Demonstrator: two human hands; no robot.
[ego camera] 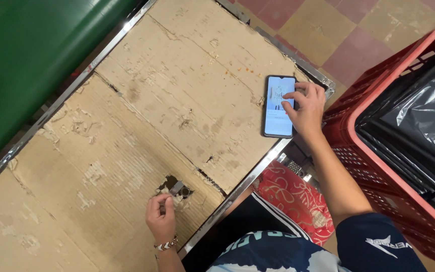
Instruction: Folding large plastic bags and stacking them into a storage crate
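Flat on the worn cardboard-covered, metal-edged bench point(127, 126) at far right, a dark rectangular smartphone point(279, 106) — steadied there for the right hand point(305, 108), grip released, forefinger tapping its lit screen — while near, left hand point(161, 217) pinching a small grey metal piece point(176, 188).

Dark-framed smartphone point(280, 106), lit pale-blue screen up, lying flat near the counter's point(127, 126) far right corner; small grey block point(176, 188) (tilted) by the counter's near edge.
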